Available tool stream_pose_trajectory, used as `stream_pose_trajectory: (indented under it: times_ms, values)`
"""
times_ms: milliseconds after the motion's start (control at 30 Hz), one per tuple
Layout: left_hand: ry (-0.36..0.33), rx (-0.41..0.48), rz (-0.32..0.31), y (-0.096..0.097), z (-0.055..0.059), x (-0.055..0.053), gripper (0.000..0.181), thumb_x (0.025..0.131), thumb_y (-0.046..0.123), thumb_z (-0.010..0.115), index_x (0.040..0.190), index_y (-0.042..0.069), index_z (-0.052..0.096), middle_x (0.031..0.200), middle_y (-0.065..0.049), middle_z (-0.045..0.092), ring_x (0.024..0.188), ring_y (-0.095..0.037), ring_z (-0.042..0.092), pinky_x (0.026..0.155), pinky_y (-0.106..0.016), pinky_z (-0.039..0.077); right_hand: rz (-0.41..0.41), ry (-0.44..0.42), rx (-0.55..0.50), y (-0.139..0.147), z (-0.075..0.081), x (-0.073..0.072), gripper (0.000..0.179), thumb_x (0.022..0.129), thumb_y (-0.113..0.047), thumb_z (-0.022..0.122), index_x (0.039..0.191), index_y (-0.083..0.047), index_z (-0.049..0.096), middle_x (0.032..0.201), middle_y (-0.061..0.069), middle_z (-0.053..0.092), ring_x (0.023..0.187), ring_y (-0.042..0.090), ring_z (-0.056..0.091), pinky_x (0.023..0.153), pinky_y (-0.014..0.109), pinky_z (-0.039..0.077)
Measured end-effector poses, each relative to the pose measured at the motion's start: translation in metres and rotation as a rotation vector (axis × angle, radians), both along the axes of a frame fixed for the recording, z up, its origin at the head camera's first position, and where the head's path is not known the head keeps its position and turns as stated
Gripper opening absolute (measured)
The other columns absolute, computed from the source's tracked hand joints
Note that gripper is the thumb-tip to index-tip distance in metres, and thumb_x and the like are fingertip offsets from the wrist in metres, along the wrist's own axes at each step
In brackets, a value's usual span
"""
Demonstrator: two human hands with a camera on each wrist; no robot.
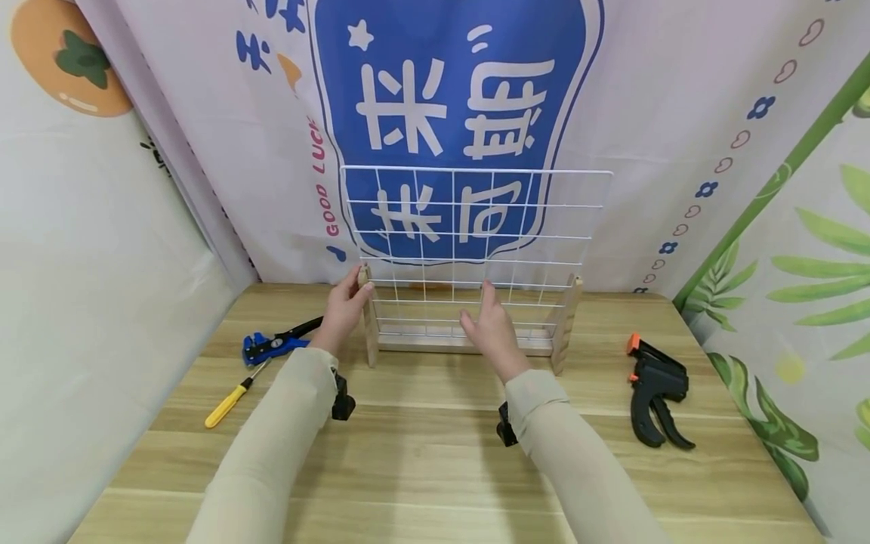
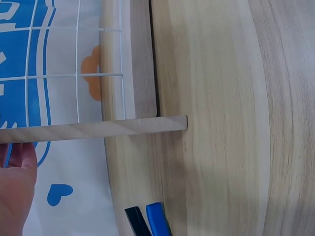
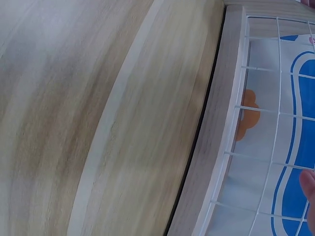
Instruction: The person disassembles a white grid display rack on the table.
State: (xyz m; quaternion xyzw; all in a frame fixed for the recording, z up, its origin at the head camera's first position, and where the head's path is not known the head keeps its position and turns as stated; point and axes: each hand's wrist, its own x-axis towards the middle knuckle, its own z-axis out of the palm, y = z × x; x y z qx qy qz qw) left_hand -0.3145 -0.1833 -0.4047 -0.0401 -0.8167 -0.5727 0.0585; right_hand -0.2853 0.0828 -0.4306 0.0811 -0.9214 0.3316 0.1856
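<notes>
Grid (image 1: 453, 205) standing between two posts, center of frame: risk of skew or tipping.
Left hand (image 1: 343, 310): fingers clamped on the left post (image 1: 370, 325). Right hand (image 1: 499, 336): fingers apart at the grid's lower middle; wire contact cannot be determined. No hand supports the right post (image 1: 566, 325), right of center, so uneven force at the left could skew the grid or loosen its far edge. Pressure at mid-grid could bow the wires or tip the posts and rail (image 1: 421, 348) backward across the counter (image 1: 421, 453). Pliers (image 1: 275, 344), left of frame, could be knocked by the left forearm.
</notes>
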Motion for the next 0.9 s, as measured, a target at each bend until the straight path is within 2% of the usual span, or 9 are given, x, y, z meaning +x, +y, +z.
stream_pose_trajectory:
  times_ms: [67,167,333,567,733,900]
  values:
    - [-0.015,0.004,0.012,0.0,0.0,0.001,0.054,0.097,0.022,0.048,0.147,0.016,0.028,0.142,-0.017,0.041,0.123,-0.028,0.046,0.105,-0.041,0.041,-0.002,-0.003,-0.004,-0.001,0.001,0.0,0.068,0.086,-0.024,0.062,0.136,0.005,0.026,0.115,0.03,0.054,0.068,0.04,0.06,0.059,0.043,0.056]
    - [-0.03,0.016,0.025,0.0,0.001,0.003,0.054,0.097,0.022,0.048,0.147,0.017,0.027,0.143,-0.016,0.04,0.124,-0.028,0.044,0.106,-0.04,0.04,-0.01,-0.004,-0.02,-0.003,0.001,0.0,0.066,0.085,-0.023,0.064,0.133,0.004,0.028,0.109,0.029,0.055,0.066,0.039,0.059,0.058,0.042,0.056]
    - [-0.048,0.043,0.043,0.002,-0.001,0.008,0.054,0.098,0.023,0.048,0.147,0.018,0.027,0.144,-0.014,0.039,0.126,-0.026,0.043,0.107,-0.04,0.038,-0.033,-0.007,-0.047,-0.006,0.0,-0.001,0.067,0.083,-0.023,0.067,0.131,0.004,0.029,0.107,0.029,0.057,0.062,0.034,0.057,0.057,0.038,0.055]
    - [-0.018,0.063,0.047,0.007,-0.002,0.011,0.053,0.097,0.024,0.049,0.146,0.021,0.029,0.143,-0.013,0.041,0.124,-0.024,0.044,0.106,-0.039,0.04,-0.104,0.04,-0.041,-0.009,-0.001,-0.001,0.071,0.08,-0.03,0.071,0.128,0.003,0.03,0.08,0.019,0.052,0.05,0.025,0.047,0.047,0.035,0.05]
    - [0.003,0.06,0.066,0.006,-0.003,0.015,0.053,0.096,0.021,0.051,0.145,0.016,0.032,0.139,-0.016,0.045,0.119,-0.026,0.048,0.104,-0.04,0.043,-0.11,0.036,-0.058,-0.011,-0.001,0.0,0.067,0.08,-0.032,0.071,0.123,0.001,0.032,0.075,0.014,0.048,0.048,0.023,0.044,0.043,0.032,0.046]
    - [-0.015,0.079,0.083,0.008,-0.003,0.021,0.053,0.096,0.019,0.052,0.145,0.017,0.033,0.137,-0.016,0.047,0.119,-0.025,0.048,0.103,-0.039,0.043,-0.124,0.056,-0.078,-0.011,-0.001,0.002,0.061,0.08,-0.032,0.071,0.116,0.0,0.034,0.075,0.015,0.049,0.05,0.024,0.045,0.044,0.033,0.046]
